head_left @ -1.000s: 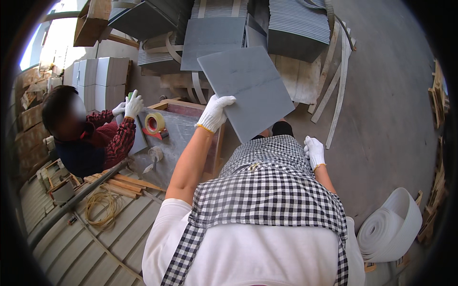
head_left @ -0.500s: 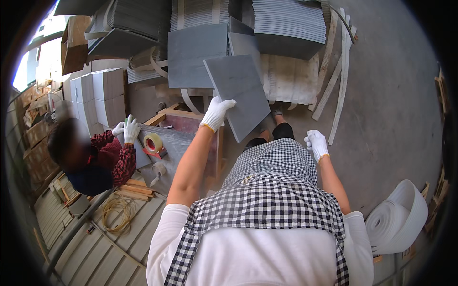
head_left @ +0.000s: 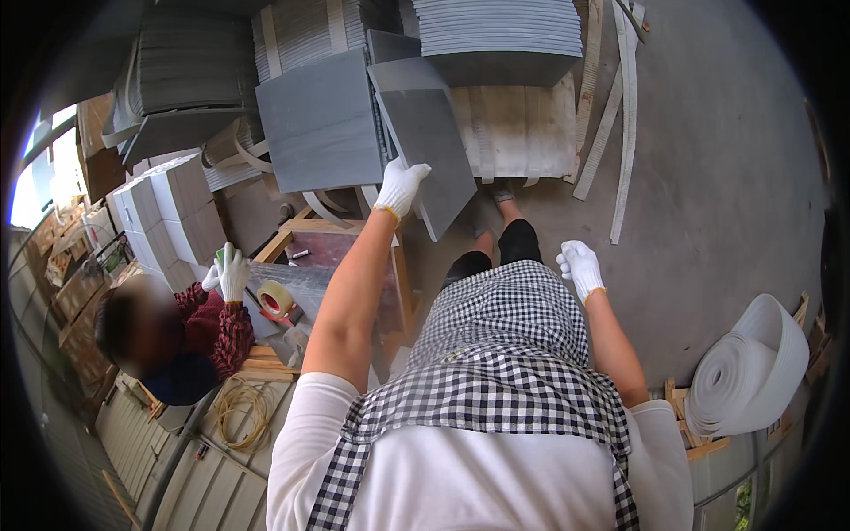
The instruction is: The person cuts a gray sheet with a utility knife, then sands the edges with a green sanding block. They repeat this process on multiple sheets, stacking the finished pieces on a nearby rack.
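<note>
My left hand (head_left: 403, 188), in a white knitted glove, is closed on the left edge of a grey rectangular slab (head_left: 436, 146). The slab is tilted, and its lower corner hangs near my feet. Directly behind it, another grey slab (head_left: 407, 76) shows in part. To the left, a wide grey slab (head_left: 319, 119) stands against a strapped stack of slabs. My right hand (head_left: 580, 268), gloved as well, hangs beside my apron with its fingers curled in, and nothing shows in it.
A co-worker in gloves (head_left: 232, 273) is at a wrapped wood-framed table (head_left: 305, 281) with a tape roll (head_left: 275, 299). White boxes (head_left: 168, 208) are piled behind. More slabs (head_left: 496, 26) stand ahead, straps (head_left: 624, 150) lie at right, and a white foam roll (head_left: 744, 376) sits at lower right.
My left hand has carried the slab a little away from me, nearer the stacks, and it stands more upright. The view has swung right. My right hand stays curled at my side.
</note>
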`<state>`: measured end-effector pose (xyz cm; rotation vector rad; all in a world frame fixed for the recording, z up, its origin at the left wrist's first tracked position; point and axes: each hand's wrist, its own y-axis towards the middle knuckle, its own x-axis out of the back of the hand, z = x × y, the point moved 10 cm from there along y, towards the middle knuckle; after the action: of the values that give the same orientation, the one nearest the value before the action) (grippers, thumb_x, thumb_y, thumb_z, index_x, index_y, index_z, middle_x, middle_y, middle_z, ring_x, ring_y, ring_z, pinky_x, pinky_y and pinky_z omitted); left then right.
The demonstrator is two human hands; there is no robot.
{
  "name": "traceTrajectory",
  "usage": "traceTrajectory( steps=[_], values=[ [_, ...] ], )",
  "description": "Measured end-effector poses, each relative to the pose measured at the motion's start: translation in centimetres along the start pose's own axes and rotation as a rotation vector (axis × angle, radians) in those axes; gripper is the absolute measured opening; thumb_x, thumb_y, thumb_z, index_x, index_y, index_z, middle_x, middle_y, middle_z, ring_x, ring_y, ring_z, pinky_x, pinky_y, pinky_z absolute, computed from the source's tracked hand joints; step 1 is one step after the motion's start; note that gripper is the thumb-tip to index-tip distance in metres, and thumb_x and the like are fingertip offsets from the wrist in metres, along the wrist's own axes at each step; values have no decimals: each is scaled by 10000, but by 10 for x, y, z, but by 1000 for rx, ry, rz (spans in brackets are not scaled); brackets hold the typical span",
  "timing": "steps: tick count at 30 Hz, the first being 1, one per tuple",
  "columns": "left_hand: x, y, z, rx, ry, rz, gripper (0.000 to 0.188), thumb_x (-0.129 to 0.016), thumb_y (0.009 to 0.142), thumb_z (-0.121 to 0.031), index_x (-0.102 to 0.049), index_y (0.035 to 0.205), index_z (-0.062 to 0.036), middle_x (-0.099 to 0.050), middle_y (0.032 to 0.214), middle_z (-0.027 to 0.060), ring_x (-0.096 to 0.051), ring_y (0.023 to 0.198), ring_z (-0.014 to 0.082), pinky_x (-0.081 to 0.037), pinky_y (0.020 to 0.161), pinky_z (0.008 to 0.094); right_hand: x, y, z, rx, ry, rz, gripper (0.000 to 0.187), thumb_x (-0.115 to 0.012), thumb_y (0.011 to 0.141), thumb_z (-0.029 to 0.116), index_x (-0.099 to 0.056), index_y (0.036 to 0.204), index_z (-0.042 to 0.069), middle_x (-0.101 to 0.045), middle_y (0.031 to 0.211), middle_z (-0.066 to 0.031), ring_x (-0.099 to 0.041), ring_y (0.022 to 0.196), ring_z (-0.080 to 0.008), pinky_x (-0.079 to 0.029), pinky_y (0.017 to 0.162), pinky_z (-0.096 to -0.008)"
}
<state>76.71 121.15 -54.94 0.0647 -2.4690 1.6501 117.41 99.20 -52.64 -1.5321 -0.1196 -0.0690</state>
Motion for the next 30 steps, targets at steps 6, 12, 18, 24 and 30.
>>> traceTrajectory(
  steps=[6, 12, 18, 24, 30],
  values=[
    [-97, 167, 64, 55, 88, -20, 323, -693, 866, -64, -673, 1157, 72, -723, 1055, 115, -657, 924, 198, -518, 852, 336, 42, 195, -8, -58, 12, 37, 185, -584, 1036, 215, -673, 1123, 79, -667, 793, 9, -550, 588, -51, -486, 523, -240],
    [-204, 312, 148, 88, 156, -91, 291, -702, 867, -43, -676, 1141, 52, -726, 1032, 105, -664, 910, 192, -528, 827, 324, 68, 388, -49, -116, 109, 88, 169, -582, 1028, 191, -671, 1120, 81, -655, 784, 8, -542, 586, -47, -466, 507, -229],
    [-294, 361, 282, 38, 279, -188, 259, -727, 854, -72, -679, 1068, 66, -740, 976, 124, -676, 866, 209, -534, 799, 339, 91, 496, -149, -112, 228, 153, 194, -542, 1005, 112, -681, 1135, 73, -669, 810, -7, -545, 600, -50, -473, 522, -228],
    [-370, 392, 261, -43, 1033, -255, 426, -709, 867, -356, -717, 976, 55, -732, 909, 255, -716, 890, 383, -551, 829, 424, 61, 554, -135, -20, 321, 311, 243, -532, 999, 102, -669, 1183, 23, -663, 826, -20, -545, 613, -55, -461, 538, -224],
    [-411, 334, 329, 29, 1391, -96, 598, -562, 943, -536, -741, 956, 35, -703, 940, 304, -686, 967, 460, -545, 877, 488, 18, 541, -193, 72, 195, 467, 278, -574, 969, 96, -664, 1224, 28, -712, 911, -64, -619, 718, -108, -517, 685, -258]
  ],
)
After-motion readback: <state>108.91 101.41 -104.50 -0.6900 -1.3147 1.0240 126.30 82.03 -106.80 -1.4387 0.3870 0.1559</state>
